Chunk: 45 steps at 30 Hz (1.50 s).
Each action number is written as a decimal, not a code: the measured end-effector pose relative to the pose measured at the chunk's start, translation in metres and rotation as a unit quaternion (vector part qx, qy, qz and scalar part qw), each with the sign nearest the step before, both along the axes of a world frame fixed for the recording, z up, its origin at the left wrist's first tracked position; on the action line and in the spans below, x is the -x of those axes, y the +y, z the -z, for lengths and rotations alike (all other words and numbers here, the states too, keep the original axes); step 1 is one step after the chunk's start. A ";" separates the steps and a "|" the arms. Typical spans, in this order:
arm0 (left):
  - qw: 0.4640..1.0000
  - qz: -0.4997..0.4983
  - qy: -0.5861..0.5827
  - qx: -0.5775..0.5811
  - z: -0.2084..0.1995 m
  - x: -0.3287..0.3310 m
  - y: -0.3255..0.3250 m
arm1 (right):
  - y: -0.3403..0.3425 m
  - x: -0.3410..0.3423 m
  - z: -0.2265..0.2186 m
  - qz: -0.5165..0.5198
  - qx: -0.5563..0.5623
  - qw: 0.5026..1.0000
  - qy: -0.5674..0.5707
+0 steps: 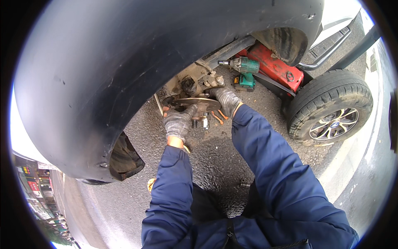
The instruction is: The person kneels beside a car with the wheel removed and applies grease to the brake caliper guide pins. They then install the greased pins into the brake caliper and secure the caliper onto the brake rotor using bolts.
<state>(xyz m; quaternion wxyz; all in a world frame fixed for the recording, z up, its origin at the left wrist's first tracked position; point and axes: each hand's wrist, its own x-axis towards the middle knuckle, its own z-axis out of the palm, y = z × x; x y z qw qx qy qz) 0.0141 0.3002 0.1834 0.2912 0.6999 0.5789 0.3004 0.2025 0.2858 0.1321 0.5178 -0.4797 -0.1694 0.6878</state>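
Note:
A brake disc [198, 101] with a rusty hub sits in the wheel arch, seen almost edge-on. My left hand [177, 123], in a grey knitted glove, grips its left edge with the thumb laid over the face. On the disc's right edge, my gloved right hand [226, 98] closes around it, its fingertips partly hidden behind the rim. Wheel studs or a dark fitting [203, 123] show below the hub. Behind the disc are dirty suspension parts [212, 79]. Close to my right hand lies a pair of orange-handled pliers [217, 117] on the asphalt.
A green cordless impact wrench [245, 68] stands beside a red trolley jack [273, 66] under the car. To the right rests a removed wheel [331, 108]. The dark fender [103, 62] arches low over the work area. A pale rod [158, 103] leans left of the disc.

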 end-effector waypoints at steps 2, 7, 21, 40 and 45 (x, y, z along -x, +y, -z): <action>0.999 -0.002 -0.016 0.034 0.003 0.002 0.002 | -0.002 0.002 -0.004 0.014 -0.005 0.999 -0.029; 0.992 0.026 -0.113 0.058 0.005 0.002 0.001 | -0.021 0.004 -0.016 0.037 -0.073 0.997 0.008; 0.996 0.014 0.019 0.091 -0.018 -0.006 -0.013 | -0.034 0.000 -0.025 -0.103 -0.231 0.917 -0.310; 0.873 -0.190 -0.364 0.263 0.008 0.029 0.000 | -0.040 -0.006 -0.025 -0.074 -0.241 0.940 -0.230; 0.792 -0.202 -0.456 0.352 0.020 0.025 0.010 | -0.040 -0.006 -0.025 -0.089 -0.214 0.942 -0.243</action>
